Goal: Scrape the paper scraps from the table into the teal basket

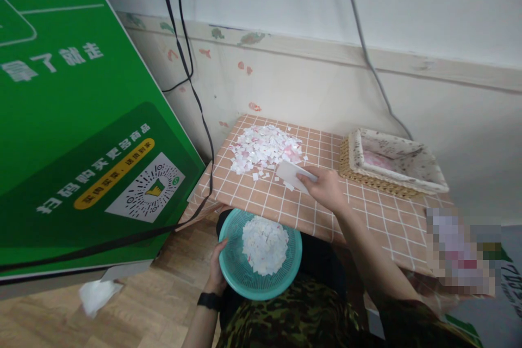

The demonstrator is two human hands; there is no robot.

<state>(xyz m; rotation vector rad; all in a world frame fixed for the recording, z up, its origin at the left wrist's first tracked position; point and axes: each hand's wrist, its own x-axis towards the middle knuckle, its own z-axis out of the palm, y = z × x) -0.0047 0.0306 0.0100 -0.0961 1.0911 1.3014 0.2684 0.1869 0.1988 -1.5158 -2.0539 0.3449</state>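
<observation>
My left hand (218,263) grips the left rim of a teal plastic colander (261,289), which rests on my lap below the table edge. Inside the colander lies a heap of small white paper pieces (265,244). Over the table, my right hand (324,187) is closed on a flat white card (296,173), held between thumb and fingers. The card's far end is at the near edge of a loose pile of white and pinkish paper squares (265,147). Several single squares lie scattered around the card.
A checked brown cloth covers the table (314,217), which stands against the wall. A lined wicker basket (395,187) sits at its right. On the left rises a green cabinet (101,119) with a black cable (199,103) hanging beside it. A white scrap (98,294) lies on the floor.
</observation>
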